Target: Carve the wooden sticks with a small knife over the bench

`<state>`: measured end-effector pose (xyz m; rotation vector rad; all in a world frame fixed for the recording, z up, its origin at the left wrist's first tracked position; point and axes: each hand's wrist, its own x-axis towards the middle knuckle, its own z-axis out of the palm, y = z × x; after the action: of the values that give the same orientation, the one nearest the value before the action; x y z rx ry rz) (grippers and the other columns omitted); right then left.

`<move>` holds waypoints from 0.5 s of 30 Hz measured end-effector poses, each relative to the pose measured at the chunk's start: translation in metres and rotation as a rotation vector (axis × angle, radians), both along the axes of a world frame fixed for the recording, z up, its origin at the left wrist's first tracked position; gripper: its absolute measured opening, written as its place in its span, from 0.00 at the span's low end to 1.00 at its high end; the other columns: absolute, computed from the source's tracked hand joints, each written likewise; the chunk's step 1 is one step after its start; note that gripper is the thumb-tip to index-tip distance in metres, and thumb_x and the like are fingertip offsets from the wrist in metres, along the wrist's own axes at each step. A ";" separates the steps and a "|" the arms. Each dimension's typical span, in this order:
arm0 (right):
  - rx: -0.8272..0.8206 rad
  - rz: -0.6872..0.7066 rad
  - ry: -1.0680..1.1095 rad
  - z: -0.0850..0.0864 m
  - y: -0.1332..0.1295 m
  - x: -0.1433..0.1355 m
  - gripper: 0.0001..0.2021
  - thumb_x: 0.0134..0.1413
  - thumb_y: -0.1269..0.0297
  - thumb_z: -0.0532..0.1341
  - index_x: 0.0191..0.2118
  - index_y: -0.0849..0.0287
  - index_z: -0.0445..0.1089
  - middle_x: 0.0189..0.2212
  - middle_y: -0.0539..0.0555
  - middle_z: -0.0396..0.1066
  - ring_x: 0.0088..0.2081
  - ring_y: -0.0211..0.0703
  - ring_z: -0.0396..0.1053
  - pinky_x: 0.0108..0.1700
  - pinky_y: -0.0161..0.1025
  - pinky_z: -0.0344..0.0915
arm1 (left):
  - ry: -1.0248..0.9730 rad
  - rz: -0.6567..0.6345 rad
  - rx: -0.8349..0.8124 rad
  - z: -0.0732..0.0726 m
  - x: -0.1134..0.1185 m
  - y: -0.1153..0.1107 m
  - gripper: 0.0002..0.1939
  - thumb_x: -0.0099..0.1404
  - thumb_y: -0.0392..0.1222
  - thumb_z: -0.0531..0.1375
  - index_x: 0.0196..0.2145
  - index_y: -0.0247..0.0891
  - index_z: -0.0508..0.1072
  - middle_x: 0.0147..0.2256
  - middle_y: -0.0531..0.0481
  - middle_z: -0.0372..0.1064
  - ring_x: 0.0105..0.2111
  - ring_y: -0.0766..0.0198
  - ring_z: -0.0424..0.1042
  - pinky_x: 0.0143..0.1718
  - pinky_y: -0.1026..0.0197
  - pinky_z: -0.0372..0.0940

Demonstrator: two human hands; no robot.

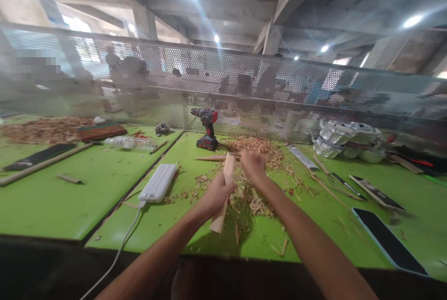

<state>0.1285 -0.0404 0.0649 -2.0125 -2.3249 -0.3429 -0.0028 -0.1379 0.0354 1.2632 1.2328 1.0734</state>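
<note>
My left hand (220, 192) is wrapped around a flat, pale strip of wood (229, 168), which slants upright over the table. My right hand (253, 165) is a closed fist beside the strip's upper end. A thin dark edge shows between fist and wood, but what the fist holds is too hidden to name. Below and behind both hands lie curled wood shavings (260, 202). Just past the strip's top, a pointed piece of wood (209, 157) rests on the table.
A cordless drill (207, 128) stands behind my hands on the green table (115, 225). Left are a cabled white power bank (158, 183) and a plastic bottle (131, 143). Right lie a phone (387, 239), a pen (348, 185) and clear packaging (349, 139). A perforated metal screen (223, 72) closes the back.
</note>
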 end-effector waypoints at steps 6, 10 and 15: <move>0.027 -0.098 0.083 0.011 0.023 0.024 0.19 0.73 0.66 0.52 0.49 0.65 0.82 0.45 0.68 0.82 0.48 0.50 0.80 0.42 0.35 0.66 | -0.059 -0.032 0.079 0.002 0.002 -0.004 0.11 0.61 0.36 0.64 0.40 0.38 0.67 0.26 0.60 0.63 0.17 0.72 0.61 0.17 0.68 0.57; 0.073 0.106 0.090 0.008 0.005 0.017 0.20 0.74 0.60 0.52 0.45 0.56 0.83 0.43 0.59 0.83 0.47 0.47 0.80 0.44 0.34 0.66 | -0.033 0.115 0.081 0.006 0.001 0.019 0.08 0.62 0.34 0.64 0.37 0.38 0.67 0.23 0.61 0.61 0.17 0.71 0.61 0.17 0.67 0.56; 0.084 0.115 -0.011 0.010 -0.002 0.011 0.17 0.69 0.66 0.55 0.48 0.61 0.82 0.42 0.66 0.82 0.45 0.53 0.80 0.43 0.38 0.67 | -0.023 0.037 0.160 0.013 0.015 0.037 0.11 0.60 0.31 0.63 0.41 0.37 0.68 0.25 0.60 0.62 0.18 0.70 0.62 0.18 0.67 0.58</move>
<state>0.1393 -0.0426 0.0751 -1.8357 -2.3770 -0.4378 0.0122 -0.1006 0.0481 1.3490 1.1754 1.2298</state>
